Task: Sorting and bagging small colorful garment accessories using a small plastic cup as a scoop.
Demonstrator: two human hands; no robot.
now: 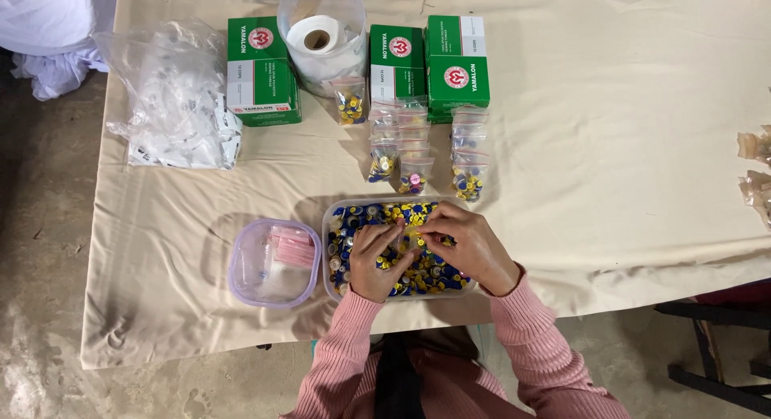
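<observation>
**Item: clear tray of small caps, both hands working over it**

Tray [329,226] – near-centre of table, full of blue/yellow caps [357,218]. Left hand [376,262] & right hand [470,246] over it, fingertips pinched together on a small clear bag [411,242] betw. them; contents unclear.

Adj.: lidded tub w/ pink-strip bags [273,262], just left of tray. Filled bags [418,146] in rows, far side. Green boxes [261,69], paper roll in clear tub [321,37], lge plastic sack [173,98] far left.

Risk (est.): caps spill past bag mouth – opening small, grip light. Sleeve may nudge tray; sits near table edge.

Surface: beige cloth [626,146], creased. Room: bare concrete floor [40,226], dusty.
</observation>
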